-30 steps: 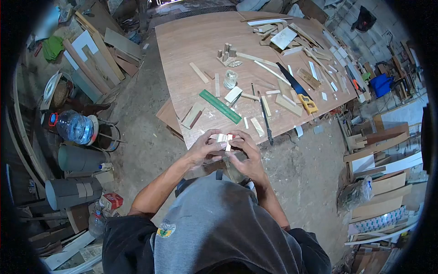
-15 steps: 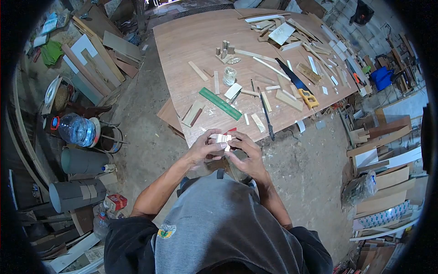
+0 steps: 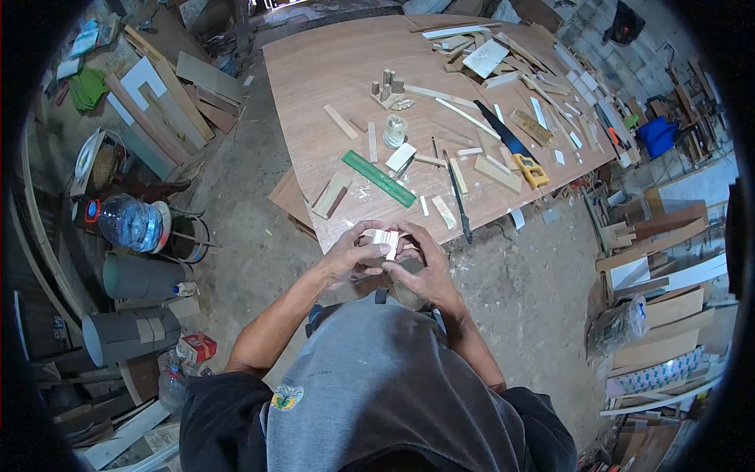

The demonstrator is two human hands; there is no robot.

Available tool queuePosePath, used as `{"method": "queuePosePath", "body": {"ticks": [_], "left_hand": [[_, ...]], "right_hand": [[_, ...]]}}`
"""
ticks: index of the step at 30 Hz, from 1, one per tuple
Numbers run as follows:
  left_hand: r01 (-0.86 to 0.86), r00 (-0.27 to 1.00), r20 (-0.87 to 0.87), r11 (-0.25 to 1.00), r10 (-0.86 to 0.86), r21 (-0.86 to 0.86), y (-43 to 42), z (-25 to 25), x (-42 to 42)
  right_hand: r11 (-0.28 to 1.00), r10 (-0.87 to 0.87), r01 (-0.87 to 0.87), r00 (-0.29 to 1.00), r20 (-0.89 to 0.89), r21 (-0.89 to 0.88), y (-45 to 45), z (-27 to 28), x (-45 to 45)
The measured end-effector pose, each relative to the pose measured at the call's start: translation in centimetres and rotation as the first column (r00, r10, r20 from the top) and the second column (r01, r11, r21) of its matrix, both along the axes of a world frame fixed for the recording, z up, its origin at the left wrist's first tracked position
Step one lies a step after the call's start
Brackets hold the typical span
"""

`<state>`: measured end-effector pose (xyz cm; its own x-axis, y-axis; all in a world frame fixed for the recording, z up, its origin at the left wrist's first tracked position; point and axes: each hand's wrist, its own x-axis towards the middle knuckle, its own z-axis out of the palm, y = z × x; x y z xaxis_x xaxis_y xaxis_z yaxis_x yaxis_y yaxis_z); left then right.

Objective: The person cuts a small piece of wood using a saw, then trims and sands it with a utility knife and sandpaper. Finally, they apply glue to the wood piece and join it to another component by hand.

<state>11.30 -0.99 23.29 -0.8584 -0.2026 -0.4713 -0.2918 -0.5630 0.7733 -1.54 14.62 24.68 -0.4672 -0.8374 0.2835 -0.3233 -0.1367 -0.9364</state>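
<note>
Just off the near edge of the table, my left hand (image 3: 350,255) is closed around a small pale wooden piece (image 3: 389,241) with a stepped, notched outline. My right hand (image 3: 428,269) grips the same piece from the other side, thumb and fingers pinched on it. A bit of red shows behind the piece, too small to name. Beyond my hands on the table lie a green ruler (image 3: 379,178), a short wood block with a dark strip (image 3: 333,195) and a small pale offcut (image 3: 444,212).
The wooden table (image 3: 314,79) carries a handsaw (image 3: 511,141) with a yellow handle, a long dark file-like tool (image 3: 457,193), a clear jar (image 3: 395,130) and a heap of wood scraps (image 3: 485,59). At left stands a large water bottle (image 3: 134,223); boards (image 3: 661,315) lean at right.
My right fingers have shifted around the wooden piece, and less of the red bit behind it shows. The piece stays held between both hands.
</note>
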Motion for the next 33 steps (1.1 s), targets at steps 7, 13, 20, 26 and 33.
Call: {"method": "queuePosePath", "body": {"ticks": [7, 13, 20, 26, 33], "left_hand": [[-0.052, 0.998, -0.037, 0.997, 0.054, 0.049, -0.8, -0.3, -0.4], [-0.085, 0.992, -0.093, 0.996, 0.089, 0.04, -1.1, -0.8, -0.7], [-0.25, 0.941, -0.185, 0.95, 0.285, 0.189, 2.4, -0.9, -1.8], [-0.442, 0.861, -0.174, 0.872, 0.479, 0.212, 5.6, -1.3, -2.7], [-0.521, 0.844, -0.102, 0.85, 0.527, 0.079, 2.8, -3.9, -1.4]], "right_hand": [[0.999, 0.046, -0.046, 0.996, -0.078, 0.001, -1.3, -1.3, -1.3], [0.995, 0.093, -0.096, 0.99, -0.104, -0.026, -2.2, -1.1, -2.5], [0.979, 0.206, -0.192, 0.918, 0.34, -0.075, -0.2, -1.0, -5.5], [0.924, 0.219, -0.285, 0.941, 0.256, 0.255, 1.0, -3.7, -11.4], [0.944, 0.201, -0.149, 0.967, -0.154, 0.295, -3.8, -14.5, -13.9]]}}
